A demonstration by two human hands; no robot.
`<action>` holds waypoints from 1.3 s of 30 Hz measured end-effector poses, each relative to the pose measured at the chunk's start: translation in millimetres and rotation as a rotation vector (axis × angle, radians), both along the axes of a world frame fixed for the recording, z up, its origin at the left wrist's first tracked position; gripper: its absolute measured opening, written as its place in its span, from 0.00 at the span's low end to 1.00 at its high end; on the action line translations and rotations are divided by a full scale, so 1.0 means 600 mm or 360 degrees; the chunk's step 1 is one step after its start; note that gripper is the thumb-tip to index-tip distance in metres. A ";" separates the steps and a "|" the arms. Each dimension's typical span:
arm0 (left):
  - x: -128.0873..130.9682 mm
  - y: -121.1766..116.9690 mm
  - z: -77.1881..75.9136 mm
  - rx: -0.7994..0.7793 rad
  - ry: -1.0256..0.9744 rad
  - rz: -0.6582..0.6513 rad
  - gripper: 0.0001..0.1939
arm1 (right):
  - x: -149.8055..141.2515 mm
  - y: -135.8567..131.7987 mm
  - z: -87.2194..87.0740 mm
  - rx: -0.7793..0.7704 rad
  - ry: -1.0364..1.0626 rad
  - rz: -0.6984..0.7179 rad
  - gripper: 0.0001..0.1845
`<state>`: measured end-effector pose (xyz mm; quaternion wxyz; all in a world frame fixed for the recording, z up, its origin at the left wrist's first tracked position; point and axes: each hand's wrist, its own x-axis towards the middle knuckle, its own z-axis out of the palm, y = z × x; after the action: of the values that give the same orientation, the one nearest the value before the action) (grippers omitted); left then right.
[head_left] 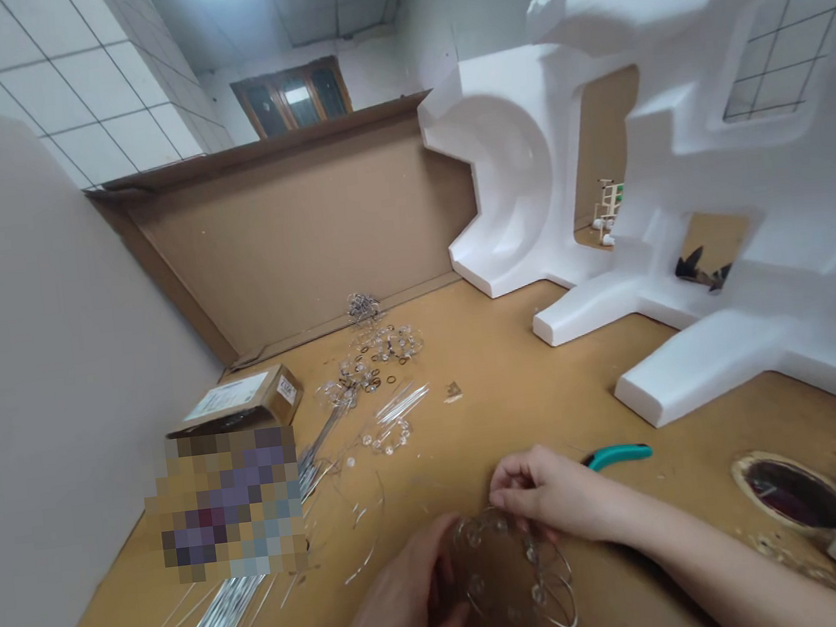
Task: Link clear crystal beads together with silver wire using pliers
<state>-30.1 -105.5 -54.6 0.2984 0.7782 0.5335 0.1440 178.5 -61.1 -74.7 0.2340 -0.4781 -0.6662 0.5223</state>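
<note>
Bare left hand [427, 594], one silvery-wire ring with clear round beads [538, 594], bare right hand [548, 495]: sitting side by side!
Left fingers are curling near its left edge, grip unclear; wire loops are bulging rightward; right fingertips are pinching its top; one curved teal handle [619, 455] is lying just beyond.

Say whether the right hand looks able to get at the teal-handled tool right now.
Probably yes: the teal-handled tool lies close beside the right hand, with nothing seen between them, though the hand would likely have to leave the beaded wire piece first.
</note>
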 end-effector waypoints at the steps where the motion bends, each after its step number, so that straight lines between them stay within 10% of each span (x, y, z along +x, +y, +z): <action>1: -0.004 0.001 -0.001 0.0001 0.0022 -0.0036 0.26 | 0.001 0.000 0.001 0.0036 -0.0033 -0.0026 0.12; 12: -0.037 0.024 0.019 0.0322 0.0225 0.0194 0.10 | 0.023 0.018 0.017 0.0580 -0.0325 -0.0444 0.15; 19: -0.043 0.183 0.078 0.0445 0.0947 0.0223 0.12 | 0.024 0.027 0.009 0.0661 -0.0340 -0.0508 0.15; 25: 0.013 0.291 0.044 0.0383 0.1192 0.0124 0.06 | 0.020 0.035 0.000 0.0711 -0.0326 -0.0554 0.15; 39: 0.010 0.306 0.022 0.0581 0.1228 0.0037 0.11 | 0.013 0.038 -0.008 0.0782 -0.0321 -0.0616 0.13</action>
<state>-24.0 77.8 -41.1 -0.0674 0.8090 0.5805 -0.0625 186.5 -38.1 -79.6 0.3701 -0.5744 -0.6889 0.2418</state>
